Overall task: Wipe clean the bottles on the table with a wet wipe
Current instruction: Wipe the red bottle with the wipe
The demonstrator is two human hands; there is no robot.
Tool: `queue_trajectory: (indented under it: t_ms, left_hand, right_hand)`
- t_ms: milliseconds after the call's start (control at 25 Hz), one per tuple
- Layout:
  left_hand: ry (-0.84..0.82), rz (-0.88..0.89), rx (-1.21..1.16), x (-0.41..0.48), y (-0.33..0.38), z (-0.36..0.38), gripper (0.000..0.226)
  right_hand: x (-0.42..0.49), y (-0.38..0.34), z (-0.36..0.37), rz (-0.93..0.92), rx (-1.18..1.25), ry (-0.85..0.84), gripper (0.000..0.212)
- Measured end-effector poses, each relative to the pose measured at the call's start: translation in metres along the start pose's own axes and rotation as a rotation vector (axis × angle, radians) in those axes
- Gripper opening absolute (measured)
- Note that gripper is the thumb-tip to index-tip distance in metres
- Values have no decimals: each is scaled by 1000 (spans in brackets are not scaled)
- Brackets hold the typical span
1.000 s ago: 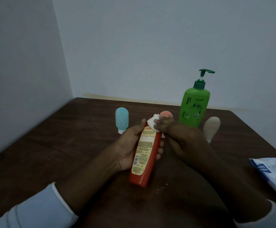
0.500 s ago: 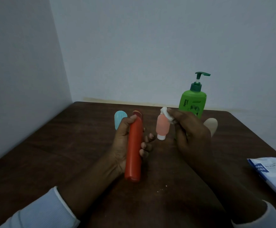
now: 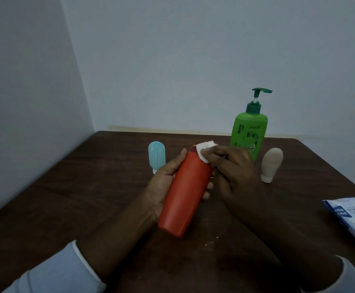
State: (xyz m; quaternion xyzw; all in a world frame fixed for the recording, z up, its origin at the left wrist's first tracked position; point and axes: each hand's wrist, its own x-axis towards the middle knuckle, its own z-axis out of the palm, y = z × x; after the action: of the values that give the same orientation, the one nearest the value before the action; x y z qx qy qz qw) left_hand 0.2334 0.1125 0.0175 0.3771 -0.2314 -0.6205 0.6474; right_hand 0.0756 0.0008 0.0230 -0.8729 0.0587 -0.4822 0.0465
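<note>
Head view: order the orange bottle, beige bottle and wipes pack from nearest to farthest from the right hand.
1. orange bottle: centre, the right hand presses the wet wipe on its top end.
2. beige bottle: stands just right of the hand, apart from it.
3. wipes pack: far right, at the picture's edge.

A blue-and-white packet (image 3: pixel 354 218) lies far right, with pale walls (image 3: pixel 172 60) meeting behind.

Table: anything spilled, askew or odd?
Only a few white specks lie on the table, near the base of the red bottle that the left hand holds. What they are is unclear; nothing else stands out.
</note>
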Motion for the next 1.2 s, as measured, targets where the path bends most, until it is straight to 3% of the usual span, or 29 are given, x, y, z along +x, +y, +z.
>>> queue_trajectory:
  t_ms: [120, 360, 480, 600, 680, 800, 920, 1080, 1200]
  left_hand:
    - [90, 86, 23, -8, -1, 6, 57]
    - [114, 83, -55, -3, 5, -4, 75]
    - [115, 66, 44, -5, 1, 1, 64]
    - [90, 74, 127, -6, -12, 8, 48]
    - [90, 65, 97, -7, -13, 11, 47]
    - [68, 44, -25, -7, -1, 8, 65]
    - [23, 131, -122, -2, 7, -3, 73]
    - [49, 151, -36, -4, 4, 2, 66]
    - [94, 182, 80, -7, -1, 13, 61]
  right_hand:
    - [-2, -10, 3, -92, 18, -107, 39]
    - [-10, -41, -3, -473, 118, -459, 35]
    - [-5, -32, -11, -318, 161, -227, 30]
    - [2, -20, -8, -93, 37, -8, 35]
    - [1, -24, -1, -114, -5, -67, 33]
    - [-6, -36, 0, -303, 67, -271, 30]
    - [-5, -41, -7, -412, 213, -234, 22]
    - [0, -25, -10, -76, 141, 57, 27]
    - [1, -18, -2, 52, 82, 13, 34]
